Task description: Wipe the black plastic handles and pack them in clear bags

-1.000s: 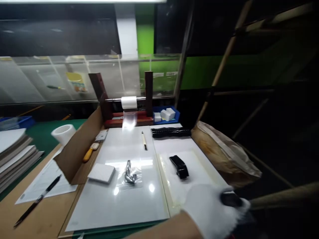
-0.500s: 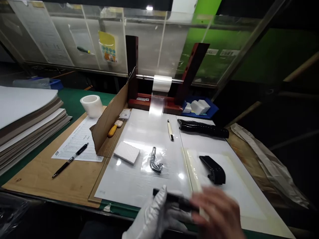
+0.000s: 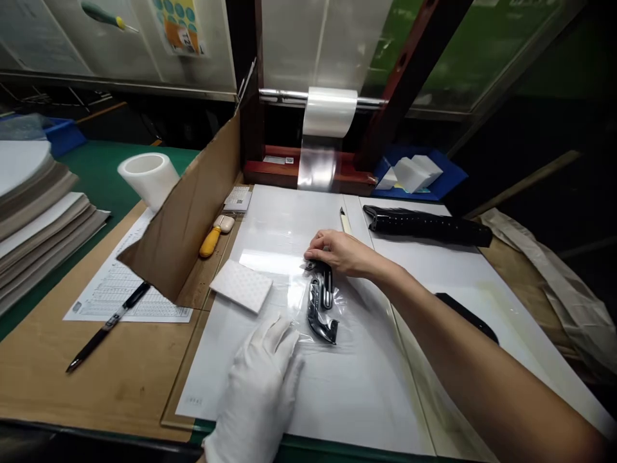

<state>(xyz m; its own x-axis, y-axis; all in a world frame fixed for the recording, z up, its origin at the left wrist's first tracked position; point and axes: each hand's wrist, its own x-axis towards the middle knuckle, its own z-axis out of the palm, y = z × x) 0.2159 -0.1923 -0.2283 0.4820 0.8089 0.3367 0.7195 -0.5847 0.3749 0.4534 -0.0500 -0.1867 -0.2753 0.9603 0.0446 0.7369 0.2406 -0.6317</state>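
Observation:
My bare right hand (image 3: 337, 252) pinches the upper end of a black slotted part (image 3: 326, 286) over the white board. Just left of its lower end lies a glossy black curved part (image 3: 318, 315) on clear film. My left hand (image 3: 263, 373), in a white glove, rests on the board's near part with fingers stretched out, holding nothing. A white foam pad (image 3: 241, 287) lies beyond it. The film comes from a roll (image 3: 331, 110) on a metal bar. Behind my right forearm, another black part (image 3: 465, 315) is partly hidden.
A cardboard divider (image 3: 193, 212) stands left of the board, beside a yellow-handled tool (image 3: 211, 242). A pen (image 3: 108, 328), a tape roll (image 3: 148, 177) and stacked sheets (image 3: 33, 206) are farther left. A black wrapped bundle (image 3: 427, 225) and blue bin (image 3: 446, 180) lie right.
My right hand has moved forward to the film with a black part. My left glove has let go of the dark piece and now lies flat on the board. The view has moved closer.

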